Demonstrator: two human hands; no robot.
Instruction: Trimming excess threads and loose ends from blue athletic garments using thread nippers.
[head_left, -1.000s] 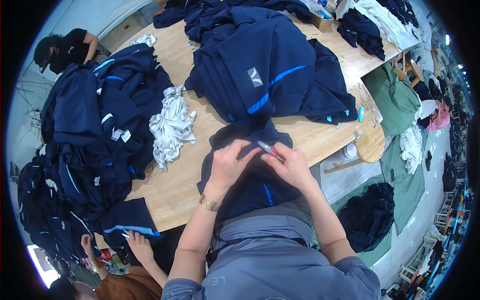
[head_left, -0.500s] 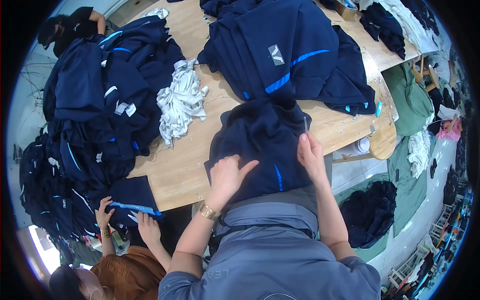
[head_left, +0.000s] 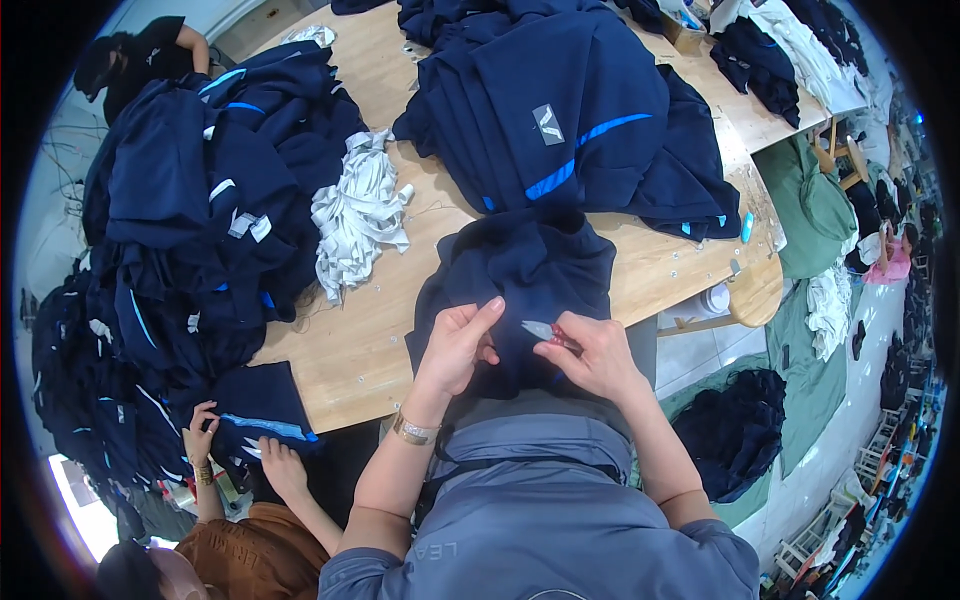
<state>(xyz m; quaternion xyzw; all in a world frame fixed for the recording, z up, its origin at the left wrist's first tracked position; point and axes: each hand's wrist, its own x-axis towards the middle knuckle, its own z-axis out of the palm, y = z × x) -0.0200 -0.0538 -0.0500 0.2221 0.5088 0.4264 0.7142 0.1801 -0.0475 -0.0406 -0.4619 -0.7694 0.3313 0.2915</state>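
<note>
Right hand (head_left: 596, 358) has swung inward from the garment's right edge; half a second ago its clippers (head_left: 538, 328) pointed away, now their tips angle toward the left hand (head_left: 450, 350). Right fingers clamped on the red grip. Left hand turned thumb-up, thumb apart from the curled fingers; cannot tell whether a thread lies between them. Both hands over the dark navy garment (head_left: 520, 255), which lies rumpled at the near side of the wooden table (head_left: 335, 372), reaching to the wearer's waist. Just beyond it, a large navy stack (head_left: 490, 110) with blue stripes. Left of that, white strips (head_left: 358, 215) heaped beside a dark pile (head_left: 155, 225). Lower left, a co-worker's hand (head_left: 284, 468) at a blue-trimmed piece (head_left: 265, 388).
</note>
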